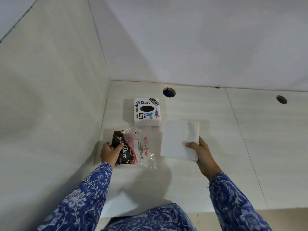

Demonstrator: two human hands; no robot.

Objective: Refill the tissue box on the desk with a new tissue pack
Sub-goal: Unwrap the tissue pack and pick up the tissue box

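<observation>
A white square tissue box (147, 112) with stickers and a dark oval slot on top stands near the desk's back left corner. In front of it lies a black, red and clear plastic tissue wrapper (133, 146), looking flattened; my left hand (110, 152) grips its black left end. To the right, a white stack of tissues (175, 140) lies flat on the desk. My right hand (200, 152) holds the stack's right edge, where some sheets are folded up.
The white desk (233, 147) meets a side panel (58, 114) on the left and a wall behind. Two round cable holes (169, 92) (281, 99) sit along the back edge. Blue patterned sleeves cover both arms.
</observation>
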